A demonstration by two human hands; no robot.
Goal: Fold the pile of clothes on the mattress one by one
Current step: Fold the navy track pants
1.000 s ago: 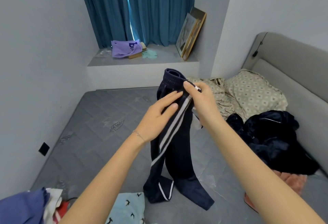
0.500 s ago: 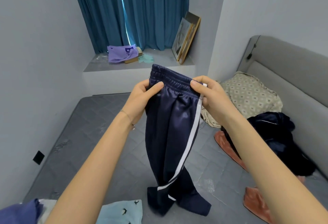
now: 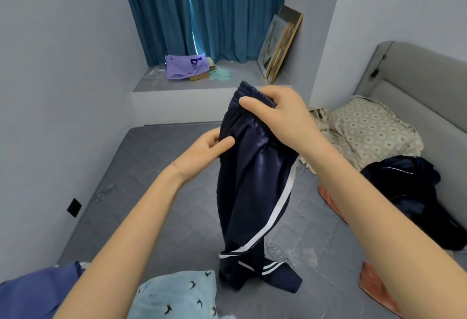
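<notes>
Navy track pants (image 3: 252, 187) with white side stripes hang upright above the grey mattress (image 3: 156, 192), their cuffs crumpled on it. My right hand (image 3: 280, 119) grips the elastic waistband at the top. My left hand (image 3: 204, 151) pinches the pants' left edge just below the waistband. A pile of unfolded clothes lies at the near edge: a light blue garment with bird prints (image 3: 177, 296) and a purple-blue one (image 3: 35, 296). Another dark navy garment (image 3: 414, 192) lies heaped at the right over a salmon-coloured cloth (image 3: 376, 288).
A patterned beige pillow (image 3: 374, 129) and crumpled sheet lie against the grey headboard (image 3: 427, 76) on the right. Beyond the mattress, a window ledge holds a purple bag (image 3: 184, 65) and leaning picture frames (image 3: 280, 45). Teal curtains hang behind. A wall closes the left side.
My left hand has let go of the waistband corner and slid down to the pants' left edge. My right hand has shifted left along the waistband, bunching it together.
</notes>
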